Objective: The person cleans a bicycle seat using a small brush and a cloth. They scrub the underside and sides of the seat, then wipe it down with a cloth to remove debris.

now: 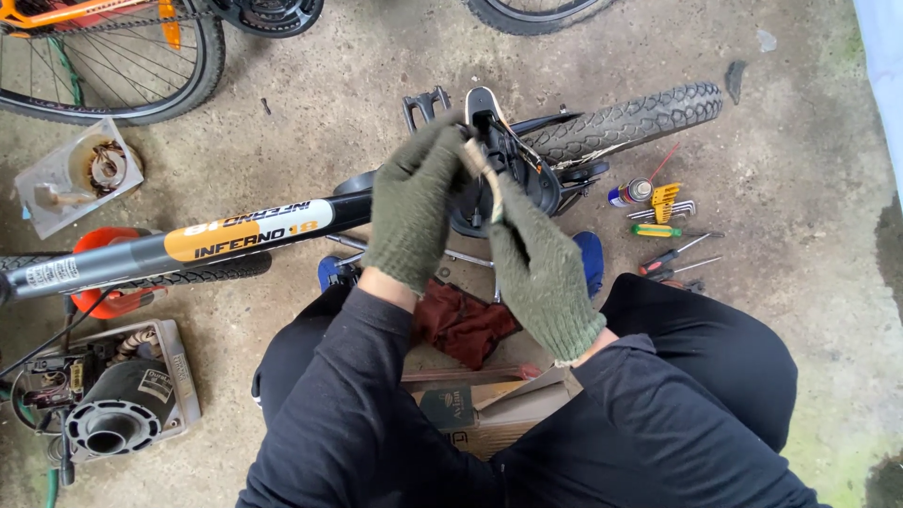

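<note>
Both hands wear green knit gloves and meet over the black crank area [513,174] of an upturned bicycle. The left hand [414,202] is curled shut around one end of a pale, worn strip [482,167]; the right hand [538,259] pinches its other end just below. The strip looks thin, beige and bent into a curve. Behind the grip runs the knobbly tyre [625,120]; to its right lie screwdrivers [673,246] on the concrete floor [800,188].

2 gloved hands [414,202], 3 screwdrivers [670,230], 1 spray can [630,193]
</note>
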